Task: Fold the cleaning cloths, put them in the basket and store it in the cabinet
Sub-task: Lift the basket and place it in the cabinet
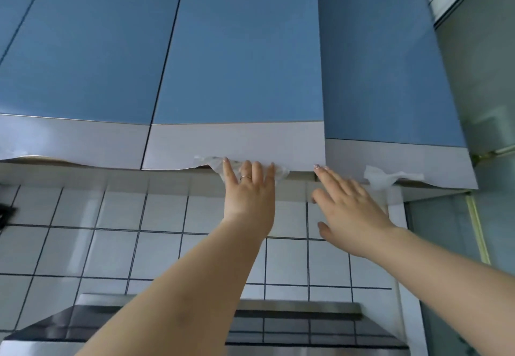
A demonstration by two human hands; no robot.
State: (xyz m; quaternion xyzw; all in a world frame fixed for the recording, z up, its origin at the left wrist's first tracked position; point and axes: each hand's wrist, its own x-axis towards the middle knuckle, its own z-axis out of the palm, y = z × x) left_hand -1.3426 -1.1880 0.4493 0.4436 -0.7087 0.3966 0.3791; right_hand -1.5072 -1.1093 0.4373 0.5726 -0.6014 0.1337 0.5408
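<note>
Three blue cabinet doors (239,49) are filling the top of the view, all looking shut, each with a pale strip along its bottom edge. White wall tiles (156,247) are running below them, and a steel hood (292,325) is sitting at the bottom of the view.

Both arms are reaching up to the middle door. Left hand (249,197) is lying flat, fingers (257,173) spread fairly wide and straight, tips touching the door's bottom edge over a bit of torn white film (211,162); a ring (245,178) is showing on one finger. Right hand (351,208) is open too, fingers loosely spread, holding nothing, fingertips (320,170) just reaching the door's lower right corner. Another white scrap (381,177) is hanging under the right door.

Basket and cloths are not showing anywhere in this view, so how they look cannot be told. Judging by the hands, the step is either opening or closing the cabinet; which one cannot be told.

Doing it well: if opening, hooking fingertips under the bottom lip and pulling evenly rather than tugging the loose film, which is probably going to tear. If closing, pressing flat on the panel until it is seating flush with the neighbours.
</note>
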